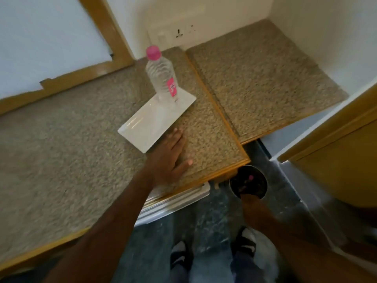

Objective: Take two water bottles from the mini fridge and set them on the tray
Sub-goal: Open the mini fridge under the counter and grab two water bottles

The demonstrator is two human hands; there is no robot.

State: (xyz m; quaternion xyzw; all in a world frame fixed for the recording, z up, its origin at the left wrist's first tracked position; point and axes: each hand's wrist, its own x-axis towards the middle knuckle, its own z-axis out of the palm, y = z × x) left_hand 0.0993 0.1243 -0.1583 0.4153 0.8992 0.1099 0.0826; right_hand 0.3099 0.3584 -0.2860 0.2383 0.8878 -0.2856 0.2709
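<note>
A clear water bottle [161, 78] with a pink cap and pink label stands upright on the far end of the white rectangular tray [142, 127]. The tray lies on the speckled countertop [61, 150]. My left hand [173, 158] rests flat on the counter, fingers spread, touching the tray's near corner and holding nothing. Below the counter's front edge, my right hand [252, 209] grips a second water bottle [247, 183]. That bottle is seen end-on as a dark round shape with a pink cap showing through. The white mini fridge [175, 201] edge shows under the counter.
A second, lower speckled counter section [265, 78] adjoins on the right, bounded by white walls. A yellow wooden cabinet [336, 160] stands at the right. My feet in dark shoes [244, 240] stand on the dark floor.
</note>
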